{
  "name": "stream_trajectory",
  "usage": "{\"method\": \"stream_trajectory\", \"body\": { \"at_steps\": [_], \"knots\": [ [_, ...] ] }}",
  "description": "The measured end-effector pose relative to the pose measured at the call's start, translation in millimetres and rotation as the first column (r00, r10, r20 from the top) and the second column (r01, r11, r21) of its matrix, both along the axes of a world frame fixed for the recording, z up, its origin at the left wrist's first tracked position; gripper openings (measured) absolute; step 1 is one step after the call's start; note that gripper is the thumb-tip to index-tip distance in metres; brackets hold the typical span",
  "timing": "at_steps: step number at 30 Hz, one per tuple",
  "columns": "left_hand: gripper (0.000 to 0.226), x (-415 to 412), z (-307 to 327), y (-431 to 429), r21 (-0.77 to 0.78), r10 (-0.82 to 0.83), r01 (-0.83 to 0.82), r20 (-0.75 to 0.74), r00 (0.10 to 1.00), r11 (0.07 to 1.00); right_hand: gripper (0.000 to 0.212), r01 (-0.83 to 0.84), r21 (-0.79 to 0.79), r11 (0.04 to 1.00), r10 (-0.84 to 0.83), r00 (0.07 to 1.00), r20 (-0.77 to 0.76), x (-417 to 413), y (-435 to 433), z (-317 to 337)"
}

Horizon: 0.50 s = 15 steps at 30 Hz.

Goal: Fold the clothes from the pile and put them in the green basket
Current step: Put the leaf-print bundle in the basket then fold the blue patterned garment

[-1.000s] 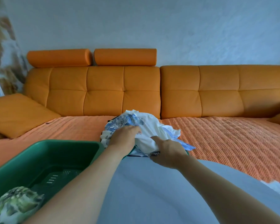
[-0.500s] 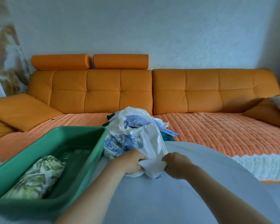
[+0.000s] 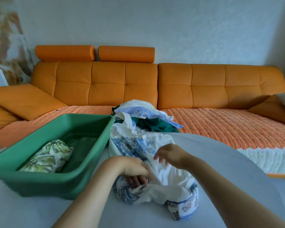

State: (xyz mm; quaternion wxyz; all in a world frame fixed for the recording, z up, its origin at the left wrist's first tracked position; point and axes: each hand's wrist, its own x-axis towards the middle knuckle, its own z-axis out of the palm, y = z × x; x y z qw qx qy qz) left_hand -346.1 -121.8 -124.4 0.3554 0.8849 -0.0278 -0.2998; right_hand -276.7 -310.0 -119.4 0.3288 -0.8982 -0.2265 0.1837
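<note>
Round pale grey surface has lots of open room on the right, its curved far edge running along the orange sofa. Green plastic basket sits left, a rolled leafy-print cloth inside. The crumpled white garment with blue print lies just beside it, in front of the soft heap of white, blue and green clothes. Left hand grip looks closed on its fabric, bit blurry though. Right hand hovers above it, fingers loose and spread.

Head camera looks forward and down (close) over the table.
</note>
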Motion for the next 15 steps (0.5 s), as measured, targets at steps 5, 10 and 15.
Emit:
{"method": "stream_trajectory", "body": {
  "at_steps": [5, 10, 15],
  "knots": [
    [0.021, 29.3, -9.2, 11.6, 0.165, 0.083, -0.211, 0.566, 0.82, 0.963, 0.042, 0.304, -0.207, 0.93, -0.212, 0.903, 0.373, 43.6, 2.8, -31.1],
    [0.075, 44.4, -35.6, 11.8, 0.302, -0.054, -0.116, 0.501, 0.864, 0.946, 0.051, 0.458, -0.363, 0.812, -0.402, 0.888, 0.222, 64.7, 3.2, -53.9],
    [0.06, 45.2, -34.9, 10.3, 0.307, -0.021, -0.188, 0.568, 0.823, 0.933, 0.021, 0.457, 0.032, 0.889, -0.458, 0.884, 0.097, 70.5, 2.1, -53.5]
  ]
}}
